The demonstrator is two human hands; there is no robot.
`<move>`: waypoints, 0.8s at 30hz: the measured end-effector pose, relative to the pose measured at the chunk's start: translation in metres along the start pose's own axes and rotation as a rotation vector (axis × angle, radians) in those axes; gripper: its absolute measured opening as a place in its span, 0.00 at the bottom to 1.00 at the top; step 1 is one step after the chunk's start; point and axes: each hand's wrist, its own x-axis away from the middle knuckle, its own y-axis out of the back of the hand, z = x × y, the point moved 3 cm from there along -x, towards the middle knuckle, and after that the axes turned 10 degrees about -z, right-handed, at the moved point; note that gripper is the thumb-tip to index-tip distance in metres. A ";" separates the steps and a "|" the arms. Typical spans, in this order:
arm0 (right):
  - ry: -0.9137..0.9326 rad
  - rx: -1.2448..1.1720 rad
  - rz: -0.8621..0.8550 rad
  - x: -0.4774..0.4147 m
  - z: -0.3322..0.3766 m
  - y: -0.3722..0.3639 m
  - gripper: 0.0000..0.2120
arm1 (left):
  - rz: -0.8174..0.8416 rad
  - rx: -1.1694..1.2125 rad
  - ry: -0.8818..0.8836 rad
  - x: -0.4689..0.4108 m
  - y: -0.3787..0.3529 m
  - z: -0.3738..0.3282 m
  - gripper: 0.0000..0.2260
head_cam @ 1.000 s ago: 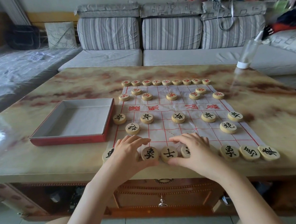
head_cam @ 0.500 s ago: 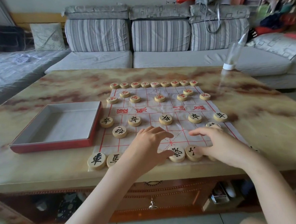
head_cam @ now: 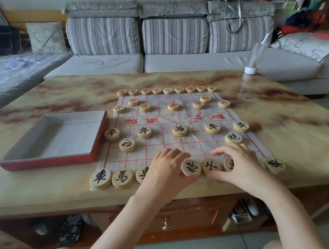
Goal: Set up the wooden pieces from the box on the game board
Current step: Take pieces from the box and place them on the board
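The marbled tabletop [head_cam: 277,136] carried the game board [head_cam: 179,121], and the red box [head_cam: 45,162] lay well left of the fingers. The near row of wooden pieces [head_cam: 122,177] ran beneath both hands. The left hand [head_cam: 168,168] had its fingers curled close together, thumb touching the centre piece [head_cam: 191,168]; whether they pinched anything was hidden. The right hand [head_cam: 240,163] arched over the row with spread fingers, its thumb at the near edge of the next piece [head_cam: 211,165].

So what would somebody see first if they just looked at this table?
Probably the game board in the middle of the table, with red-lettered pieces along its far side and black-lettered pieces nearer. Then the left hand and right hand over the nearest row. The empty red box sits just left of the board.
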 end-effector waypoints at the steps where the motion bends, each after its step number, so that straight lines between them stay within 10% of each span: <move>1: -0.011 0.014 -0.007 -0.001 -0.002 -0.002 0.27 | 0.002 0.003 -0.008 -0.001 -0.001 -0.001 0.32; 24: 0.025 0.072 0.060 -0.004 -0.001 -0.011 0.27 | -0.014 0.068 0.043 0.000 -0.005 -0.001 0.24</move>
